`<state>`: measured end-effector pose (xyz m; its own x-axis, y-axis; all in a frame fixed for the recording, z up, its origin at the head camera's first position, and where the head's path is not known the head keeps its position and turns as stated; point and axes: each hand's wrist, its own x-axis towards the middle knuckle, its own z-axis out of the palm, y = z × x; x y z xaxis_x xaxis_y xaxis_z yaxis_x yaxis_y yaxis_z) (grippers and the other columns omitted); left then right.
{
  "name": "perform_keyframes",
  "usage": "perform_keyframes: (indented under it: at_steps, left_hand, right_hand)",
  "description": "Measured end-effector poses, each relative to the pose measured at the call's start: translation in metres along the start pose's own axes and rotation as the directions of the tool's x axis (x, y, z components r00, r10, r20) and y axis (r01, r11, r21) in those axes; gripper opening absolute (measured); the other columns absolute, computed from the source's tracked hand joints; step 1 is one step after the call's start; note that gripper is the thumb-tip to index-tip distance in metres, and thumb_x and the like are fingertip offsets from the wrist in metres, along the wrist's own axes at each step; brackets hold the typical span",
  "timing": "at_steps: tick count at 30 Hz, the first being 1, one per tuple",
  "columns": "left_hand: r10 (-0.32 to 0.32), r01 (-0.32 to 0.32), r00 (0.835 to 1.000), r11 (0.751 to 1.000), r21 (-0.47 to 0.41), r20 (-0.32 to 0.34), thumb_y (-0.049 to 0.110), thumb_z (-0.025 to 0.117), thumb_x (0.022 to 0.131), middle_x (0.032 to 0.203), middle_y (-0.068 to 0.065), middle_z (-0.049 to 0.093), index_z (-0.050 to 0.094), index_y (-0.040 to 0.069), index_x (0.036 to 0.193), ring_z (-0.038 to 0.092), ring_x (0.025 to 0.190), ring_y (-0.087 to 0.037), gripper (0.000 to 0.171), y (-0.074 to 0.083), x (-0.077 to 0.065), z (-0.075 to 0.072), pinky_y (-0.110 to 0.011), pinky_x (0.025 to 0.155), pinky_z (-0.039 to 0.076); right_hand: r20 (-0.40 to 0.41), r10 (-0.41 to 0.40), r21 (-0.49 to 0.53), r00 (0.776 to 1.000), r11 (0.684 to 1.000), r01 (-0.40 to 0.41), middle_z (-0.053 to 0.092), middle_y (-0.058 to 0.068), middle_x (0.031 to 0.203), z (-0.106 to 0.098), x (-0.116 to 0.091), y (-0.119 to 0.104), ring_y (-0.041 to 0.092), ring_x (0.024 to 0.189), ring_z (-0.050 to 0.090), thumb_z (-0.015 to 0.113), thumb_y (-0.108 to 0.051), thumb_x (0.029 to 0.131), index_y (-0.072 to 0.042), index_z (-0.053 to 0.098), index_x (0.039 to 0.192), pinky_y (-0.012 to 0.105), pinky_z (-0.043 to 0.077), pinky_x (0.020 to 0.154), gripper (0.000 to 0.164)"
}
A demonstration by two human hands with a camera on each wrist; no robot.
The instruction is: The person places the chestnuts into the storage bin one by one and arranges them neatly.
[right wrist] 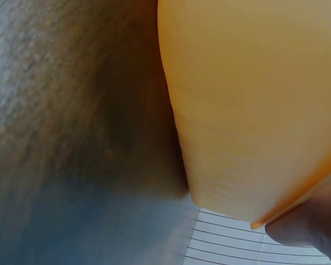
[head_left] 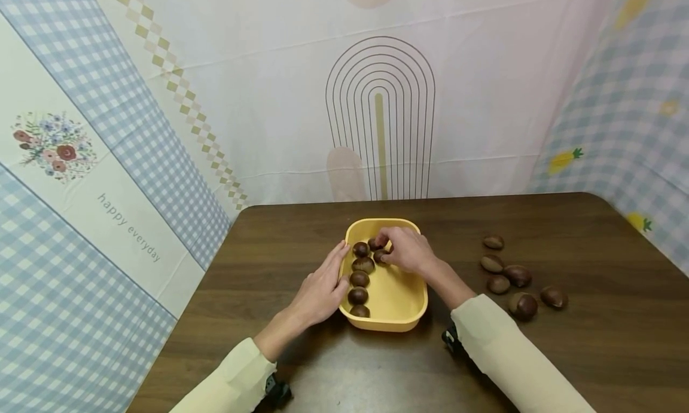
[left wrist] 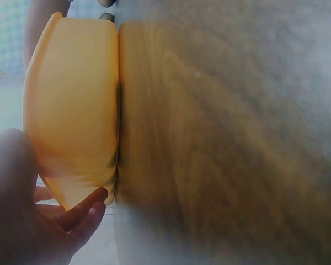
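A yellow box (head_left: 395, 293), open at the top, stands on the table. Inside along its left wall runs a row of brown chestnuts (head_left: 360, 279). My left hand (head_left: 317, 290) holds the box's left side, thumb over the rim and fingers along the outer wall; its fingers (left wrist: 85, 215) show against that wall in the left wrist view. Reaching over the right rim, my right hand (head_left: 409, 250) pinches a chestnut (head_left: 380, 257) in the upper part of the box, beside the row. In the right wrist view the box wall hides most of that hand.
Several loose chestnuts (head_left: 518, 275) lie on the dark wooden table (head_left: 285, 239) to the right of the box, beyond my right forearm. A printed cloth (head_left: 280, 102) hangs behind the table's far edge, and checked cloth flanks both sides.
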<state>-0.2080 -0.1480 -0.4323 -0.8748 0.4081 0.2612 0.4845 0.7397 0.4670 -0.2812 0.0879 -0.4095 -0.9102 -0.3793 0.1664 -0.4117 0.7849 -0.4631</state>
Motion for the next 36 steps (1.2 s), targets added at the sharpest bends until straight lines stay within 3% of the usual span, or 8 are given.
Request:
perform_keyframes:
  at_steps: [7,20,25,36]
  left_hand:
    - [-0.001,0.001,1.0,1.0,-0.005,0.002,0.016,0.052,0.104,0.173,-0.009,0.03,0.035,0.006,0.165,0.047,0.147,-0.03,0.064,0.0,-0.001,-0.001,-0.06,0.107,0.048]
    - [0.003,-0.003,1.0,1.0,0.0,-0.004,0.014,0.052,0.104,0.173,-0.01,0.029,0.035,0.005,0.165,0.047,0.147,-0.031,0.064,0.0,0.0,-0.001,-0.059,0.107,0.047]
    - [0.009,-0.009,1.0,1.0,0.0,-0.004,0.015,0.052,0.104,0.173,-0.009,0.03,0.035,0.006,0.166,0.048,0.147,-0.03,0.065,0.001,0.0,-0.002,-0.059,0.106,0.048]
    - [0.02,-0.02,1.0,1.0,0.015,-0.007,0.017,0.05,0.103,0.174,-0.009,0.029,0.035,0.006,0.165,0.047,0.147,-0.03,0.064,0.0,-0.001,-0.001,-0.058,0.106,0.049]
  right_hand:
    - [-0.017,-0.069,0.01,0.997,0.998,0.07,0.075,0.004,0.095,0.003,0.004,-0.005,0.018,0.084,0.067,0.087,-0.005,0.086,-0.006,0.076,0.103,0.04,0.055,0.079,0.02]
    - [-0.038,-0.083,0.073,0.996,0.994,0.086,0.074,0.008,0.097,0.004,0.008,-0.005,0.024,0.092,0.069,0.083,0.0,0.087,-0.004,0.076,0.104,0.042,0.056,0.083,0.019]
    - [-0.057,-0.085,0.14,0.995,0.986,0.092,0.075,0.013,0.105,-0.011,0.004,-0.001,0.034,0.101,0.069,0.078,0.002,0.09,-0.001,0.075,0.109,0.046,0.055,0.088,0.02]
    - [-0.252,0.005,0.204,0.968,0.978,0.048,0.071,0.022,0.117,-0.048,-0.011,0.031,0.039,0.105,0.066,0.075,0.0,0.094,0.003,0.07,0.12,0.053,0.053,0.092,0.027]
